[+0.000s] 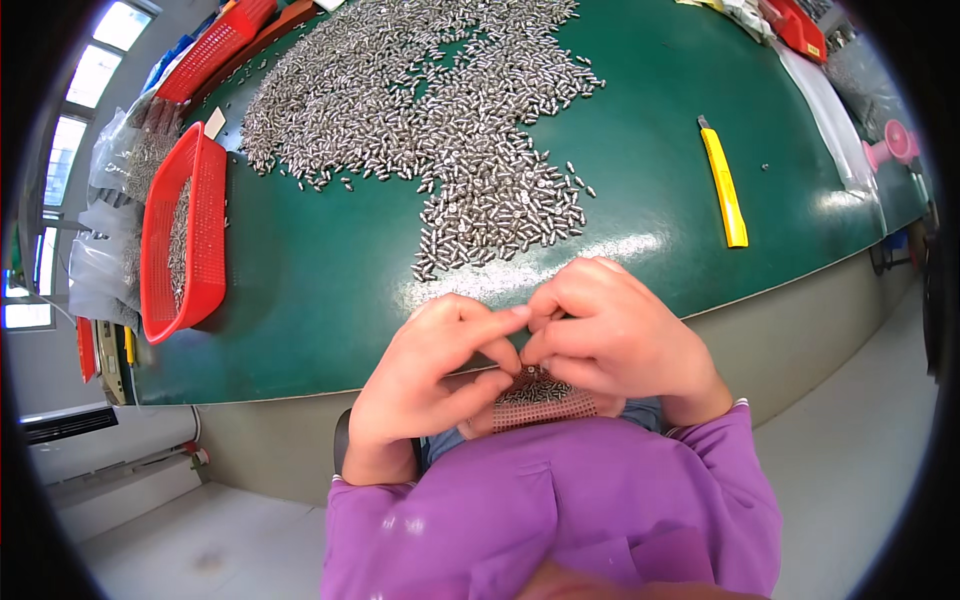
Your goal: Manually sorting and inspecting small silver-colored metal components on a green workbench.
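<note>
My left hand [440, 365] and my right hand [620, 330] meet fingertip to fingertip in front of my body, just off the table's near edge. Fingers on both are bent into a pinch, and whatever is between them is too small and covered to name. Right below the fingertips, a basket [545, 412] of brownish-pink mesh rests on my lap with small metal pieces [545, 389] in it. Beyond my hands, a broad heap of small pointed silver metal parts [490, 205] is spread over the green table [645, 215].
A red plastic basket [208, 235] holding metal parts stands at the left edge, beside clear plastic bags [105, 255]. A yellow utility knife [723, 185] lies to the right. Farther right are a pink object [893, 145] and a red bin [795, 30]; another red basket [215, 50] is far left.
</note>
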Demonstrator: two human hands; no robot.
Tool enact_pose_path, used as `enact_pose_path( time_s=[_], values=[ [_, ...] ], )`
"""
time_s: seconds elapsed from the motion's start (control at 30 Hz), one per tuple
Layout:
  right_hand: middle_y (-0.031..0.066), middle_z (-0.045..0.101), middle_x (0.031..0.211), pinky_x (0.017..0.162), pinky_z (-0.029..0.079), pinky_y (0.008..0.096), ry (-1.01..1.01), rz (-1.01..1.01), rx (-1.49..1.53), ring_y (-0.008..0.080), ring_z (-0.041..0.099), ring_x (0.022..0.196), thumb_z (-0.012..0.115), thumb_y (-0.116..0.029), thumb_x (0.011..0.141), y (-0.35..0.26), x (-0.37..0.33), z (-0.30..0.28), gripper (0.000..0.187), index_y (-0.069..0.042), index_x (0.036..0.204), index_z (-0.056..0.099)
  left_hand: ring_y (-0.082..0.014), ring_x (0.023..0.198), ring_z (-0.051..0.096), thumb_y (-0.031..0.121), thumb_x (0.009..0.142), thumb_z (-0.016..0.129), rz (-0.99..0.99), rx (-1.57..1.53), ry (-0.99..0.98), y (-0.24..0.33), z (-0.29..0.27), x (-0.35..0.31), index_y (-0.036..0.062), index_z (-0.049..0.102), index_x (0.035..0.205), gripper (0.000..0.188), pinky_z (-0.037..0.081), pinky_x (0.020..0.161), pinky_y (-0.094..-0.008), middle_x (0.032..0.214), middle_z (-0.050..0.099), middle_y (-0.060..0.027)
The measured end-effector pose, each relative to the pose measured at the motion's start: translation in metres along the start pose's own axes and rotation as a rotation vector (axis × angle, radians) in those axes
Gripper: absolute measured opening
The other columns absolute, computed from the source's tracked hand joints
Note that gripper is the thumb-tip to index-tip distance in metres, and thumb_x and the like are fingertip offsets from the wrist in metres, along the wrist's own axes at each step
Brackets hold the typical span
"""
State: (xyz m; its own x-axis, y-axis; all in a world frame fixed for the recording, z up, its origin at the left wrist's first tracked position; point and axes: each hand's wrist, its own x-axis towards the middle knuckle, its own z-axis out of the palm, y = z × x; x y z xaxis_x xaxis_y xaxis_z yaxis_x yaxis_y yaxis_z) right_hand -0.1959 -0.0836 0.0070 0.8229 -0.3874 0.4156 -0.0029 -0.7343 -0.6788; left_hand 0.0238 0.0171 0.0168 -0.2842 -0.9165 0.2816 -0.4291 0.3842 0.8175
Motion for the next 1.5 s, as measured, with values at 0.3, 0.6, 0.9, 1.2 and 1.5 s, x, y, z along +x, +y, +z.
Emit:
enact_pose_path(
  time_s=[0.3, 0.6, 0.9, 1.2, 1.5],
  values=[
    [0.0115, 0.061, 0.095, 0.077, 0.05, 0.0428, 0.307, 0.186, -0.234, 0.0327, 0.06, 0.089, 0.068, -0.002, 0.082, 0.0, 0.021, 0.019, 0.023, -0.004, 0.105, 0.065, -0.0247, 0.096, 0.057, -0.009, 0.082, 0.066, -0.182, 0.37, 0.468, -0.005, 0.029, 0.01, 0.0004, 0.045, 0.147, 0.069, 0.049, 0.084, -0.0355, 0.109, 0.064, -0.0109],
    [0.0105, 0.058, 0.093, 0.079, 0.047, 0.0419, 0.281, 0.128, -0.192, 0.0304, 0.058, 0.089, 0.067, -0.002, 0.081, 0.004, 0.023, 0.024, 0.017, -0.004, 0.098, 0.064, -0.0242, 0.092, 0.059, -0.012, 0.083, 0.065, -0.189, 0.335, 0.393, -0.006, 0.032, 0.016, 0.0005, 0.045, 0.147, 0.068, 0.05, 0.084, -0.0363, 0.101, 0.065, -0.0089],
    [0.0078, 0.056, 0.09, 0.077, 0.047, 0.0406, 0.255, 0.129, -0.18, 0.0279, 0.056, 0.085, 0.068, -0.006, 0.081, 0.003, 0.024, 0.021, 0.015, -0.006, 0.095, 0.064, -0.0226, 0.089, 0.059, -0.012, 0.082, 0.066, -0.187, 0.306, 0.404, -0.004, 0.032, 0.014, -0.0005, 0.047, 0.145, 0.067, 0.05, 0.081, -0.035, 0.097, 0.064, -0.0079],
    [0.0073, 0.053, 0.088, 0.076, 0.047, 0.0403, 0.221, 0.164, -0.2, 0.0271, 0.056, 0.085, 0.069, -0.007, 0.081, 0.0, 0.024, 0.02, 0.012, -0.006, 0.09, 0.061, -0.0233, 0.088, 0.057, -0.008, 0.079, 0.068, -0.242, 0.391, 0.373, -0.002, 0.03, 0.013, 0.0006, 0.052, 0.141, 0.065, 0.05, 0.08, -0.0362, 0.092, 0.061, -0.0065],
    [0.0064, 0.053, 0.088, 0.078, 0.046, 0.0397, 0.196, 0.173, -0.184, 0.0264, 0.055, 0.086, 0.069, -0.009, 0.083, -0.001, 0.024, 0.02, 0.01, -0.009, 0.089, 0.061, -0.023, 0.087, 0.056, -0.008, 0.078, 0.068, -0.202, 0.396, 0.385, -0.003, 0.031, 0.014, 0.0019, 0.054, 0.139, 0.063, 0.05, 0.078, -0.0362, 0.09, 0.06, -0.0058]
  ],
)
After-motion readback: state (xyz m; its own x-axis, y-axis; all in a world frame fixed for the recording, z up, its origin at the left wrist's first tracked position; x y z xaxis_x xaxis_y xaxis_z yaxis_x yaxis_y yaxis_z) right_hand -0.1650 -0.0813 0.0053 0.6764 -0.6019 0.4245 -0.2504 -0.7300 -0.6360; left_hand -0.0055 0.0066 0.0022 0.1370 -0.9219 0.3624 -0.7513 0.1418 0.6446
